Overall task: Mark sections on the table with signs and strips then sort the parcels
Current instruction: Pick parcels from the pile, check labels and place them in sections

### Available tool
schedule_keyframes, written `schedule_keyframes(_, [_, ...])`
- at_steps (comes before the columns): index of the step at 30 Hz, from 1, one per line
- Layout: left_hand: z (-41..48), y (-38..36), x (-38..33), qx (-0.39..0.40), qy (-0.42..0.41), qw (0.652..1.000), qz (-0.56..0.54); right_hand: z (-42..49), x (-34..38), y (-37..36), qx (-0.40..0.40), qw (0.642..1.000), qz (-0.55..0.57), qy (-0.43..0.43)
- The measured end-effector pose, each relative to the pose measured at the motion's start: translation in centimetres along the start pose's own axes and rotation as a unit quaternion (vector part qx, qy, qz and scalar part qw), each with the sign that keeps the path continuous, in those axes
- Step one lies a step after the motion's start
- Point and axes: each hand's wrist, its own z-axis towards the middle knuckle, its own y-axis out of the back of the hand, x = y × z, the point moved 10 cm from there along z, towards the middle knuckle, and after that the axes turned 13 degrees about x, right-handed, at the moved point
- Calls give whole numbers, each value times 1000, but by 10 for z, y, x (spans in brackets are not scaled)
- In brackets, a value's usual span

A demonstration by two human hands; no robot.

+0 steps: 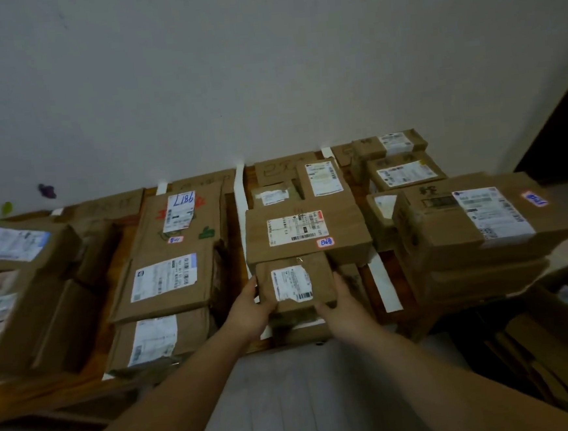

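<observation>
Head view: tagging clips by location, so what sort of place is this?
Probably a makeshift parcel-sorting spot in a plain room: labelled cardboard parcels stacked on a wooden table, white strips dividing it into sections, a bare wall behind.

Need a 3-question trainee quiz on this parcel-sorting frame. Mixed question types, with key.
1. True or false: the left hand and right hand both grip the small parcel.
2. The big parcel just behind it carries a corner sticker of which colour? A pink, B green, C black.
3. Fill in: a white ____ borders this section on either side.
Key: 1 true; 2 A; 3 strip.
</observation>
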Motion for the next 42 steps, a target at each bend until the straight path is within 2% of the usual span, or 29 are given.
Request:
schedule_keyframes(3, [-9,-2,-16,16,9,999,31,5,5,3,5,998,-53,-16])
schedule_keyframes(6, [-25,11,-42,26,3,996,86,5,22,15,-10,977,-205,-59])
schedule_keyframes(8, [-44,42,-62,-16,-8,990,142,7,56,7,3,962,-270,-49])
schedule_keyframes(11, [-81,103,-86,-92,-38,977,189,14,123,-30,30,952,-306,12])
schedule_keyframes(16, [-168,220,-90,-178,-46,954,235,21,224,-140,67,923,-364,102])
schedule_keyframes(20, [-236,333,-47,-231,-21,943,238,30,287,-240,98,912,-373,139])
schedule_keyframes(24, [-305,446,0,-279,17,933,226,39,348,-346,93,897,-392,179])
schedule_keyframes(29, [-378,556,59,-318,75,930,169,50,405,-473,136,885,-396,206])
schedule_keyframes(35, [-412,657,101,-356,95,923,110,89,458,-584,165,863,-419,228])
schedule_keyframes(39, [-409,719,102,-364,94,920,108,132,499,-640,176,853,-424,246])
schedule_keyframes(42, [-395,772,90,-370,91,915,130,176,534,-674,184,861,-401,252])
